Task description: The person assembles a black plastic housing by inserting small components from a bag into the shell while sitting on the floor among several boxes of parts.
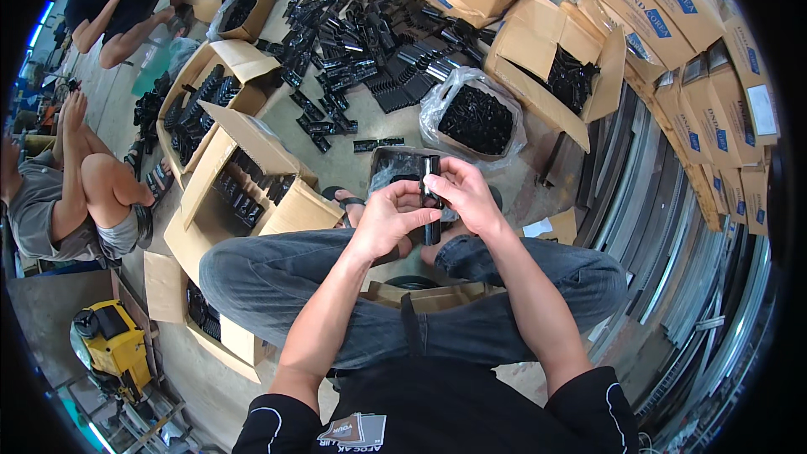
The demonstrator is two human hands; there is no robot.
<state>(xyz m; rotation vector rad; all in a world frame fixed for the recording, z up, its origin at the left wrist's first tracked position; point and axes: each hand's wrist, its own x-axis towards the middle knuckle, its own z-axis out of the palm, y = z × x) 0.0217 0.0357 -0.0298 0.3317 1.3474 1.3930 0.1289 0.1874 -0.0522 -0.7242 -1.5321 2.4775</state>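
I have my left hand point(388, 220) and right hand point(469, 195) closed together on a black part point(431, 230), held out in front of me. I judge this one unfinished; a heap of similar parts point(353, 55) lies ahead, and others sit in open cardboard boxes point(307, 210), though I can't tell which are done. I sit low over the grey floor point(391, 124), long metal lengths point(647, 219) to my right, a co-worker point(42, 214) to my left.
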